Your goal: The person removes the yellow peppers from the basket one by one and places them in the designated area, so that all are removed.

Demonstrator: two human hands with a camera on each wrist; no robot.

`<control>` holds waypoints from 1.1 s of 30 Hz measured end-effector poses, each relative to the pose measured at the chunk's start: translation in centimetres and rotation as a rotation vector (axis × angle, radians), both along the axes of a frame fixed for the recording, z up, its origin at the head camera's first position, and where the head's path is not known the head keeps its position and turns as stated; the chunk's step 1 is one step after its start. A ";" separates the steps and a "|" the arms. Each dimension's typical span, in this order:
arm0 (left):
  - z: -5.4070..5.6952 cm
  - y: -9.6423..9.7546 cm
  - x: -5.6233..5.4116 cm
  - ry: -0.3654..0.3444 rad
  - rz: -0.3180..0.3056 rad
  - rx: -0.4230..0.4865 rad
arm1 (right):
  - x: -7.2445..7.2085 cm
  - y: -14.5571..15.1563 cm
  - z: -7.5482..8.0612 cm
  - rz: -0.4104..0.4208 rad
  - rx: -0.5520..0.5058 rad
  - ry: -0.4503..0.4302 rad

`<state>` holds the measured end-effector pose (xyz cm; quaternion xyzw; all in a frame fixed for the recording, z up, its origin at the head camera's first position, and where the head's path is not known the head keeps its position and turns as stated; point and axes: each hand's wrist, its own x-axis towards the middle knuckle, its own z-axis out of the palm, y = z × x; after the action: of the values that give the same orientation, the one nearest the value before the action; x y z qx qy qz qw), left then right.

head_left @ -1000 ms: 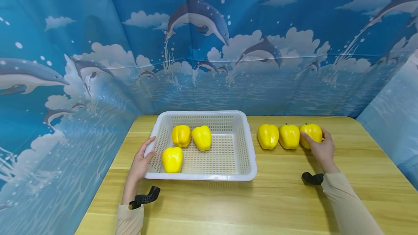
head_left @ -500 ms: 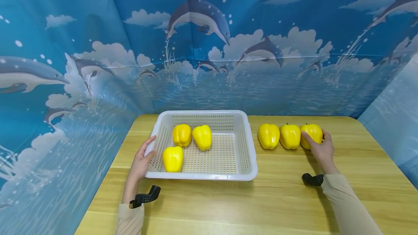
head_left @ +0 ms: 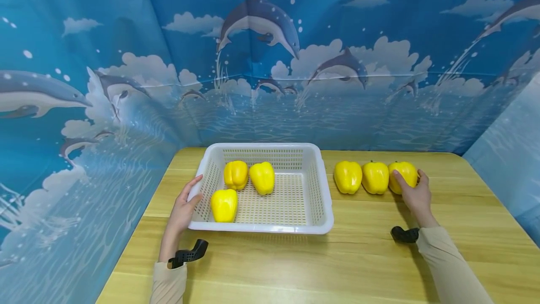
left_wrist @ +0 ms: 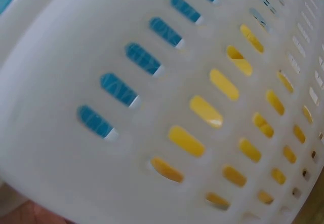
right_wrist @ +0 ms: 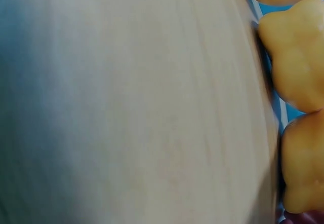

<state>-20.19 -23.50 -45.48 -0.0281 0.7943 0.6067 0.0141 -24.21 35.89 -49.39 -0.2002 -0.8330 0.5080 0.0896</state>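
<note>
The held pepper (head_left: 407,171) is grasped by the right grip (head_left: 418,199), with the thumb on the side near the row and fingers at the other side. It seems to be set on the desk (head_left: 358,266), not lifted. Its stem is seen at the end far from the person; whether it points up or away cannot be told.

To the left of this grip, the middle pepper (head_left: 375,177) is placed close beside the held one, and next comes the end pepper (head_left: 348,177). Past these two, well apart from the right grip, the white basket (head_left: 261,229) is found, its long way pointed along the row.

The basket is much nearer the left grip (head_left: 181,213). Its left rim is touched there by a thumb and a finger; whether the rim is pinched cannot be told.

Just right of the left grip, inside the basket, the near pepper (head_left: 224,206) is seen, with the back pepper (head_left: 236,175) and the inner pepper (head_left: 262,178) farther off.
</note>
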 end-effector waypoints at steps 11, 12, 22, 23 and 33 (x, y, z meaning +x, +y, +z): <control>0.0 0.0 -0.1 -0.019 0.004 -0.001 | 0.1 -0.9 1.3 -0.111 -0.004 0.110; 0.0 0.0 -0.1 -0.020 0.005 -0.002 | 0.1 -1.1 1.4 -0.134 0.005 0.135; 0.1 0.1 0.0 -0.025 0.011 -0.004 | 0.0 -5.1 4.4 -0.301 0.035 0.533; 0.1 0.1 0.0 -0.024 0.011 -0.004 | 0.1 -5.6 4.8 -0.294 0.036 0.566; 0.2 0.0 0.1 -0.002 -0.009 0.013 | 1.7 -11.0 8.6 -0.081 -0.033 0.808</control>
<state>-20.10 -23.46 -45.24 -0.0250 0.7903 0.6119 0.0178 -22.47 24.87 -40.78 -0.0186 -0.7139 0.5551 0.4264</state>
